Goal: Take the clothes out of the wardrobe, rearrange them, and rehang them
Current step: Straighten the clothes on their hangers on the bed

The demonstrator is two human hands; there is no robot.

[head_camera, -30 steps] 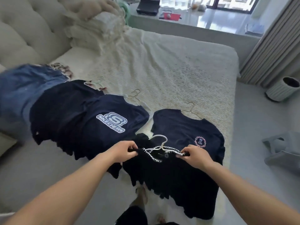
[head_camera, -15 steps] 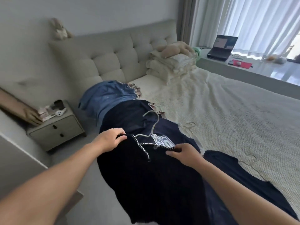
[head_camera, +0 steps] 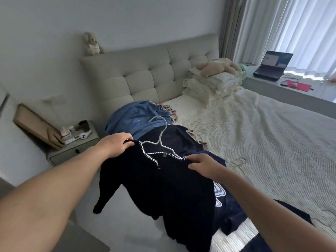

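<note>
We hold the black knit top (head_camera: pixel 163 188) on its white hanger (head_camera: pixel 161 140) above the bed's edge, our left hand (head_camera: pixel 116 145) gripping one shoulder and our right hand (head_camera: pixel 203 165) pinching the other. Beneath lie a navy T-shirt (head_camera: pixel 227 202) and a denim shirt (head_camera: pixel 134 119) on the bed (head_camera: pixel 263 135). With a loose pinch, the top might slide off the hanger.

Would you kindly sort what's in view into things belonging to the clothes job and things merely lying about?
Job: black top on white hanger, held by left hand and right hand; denim garment; navy shirt.
Lying about: laptop, folded bedding, nightstand.
</note>
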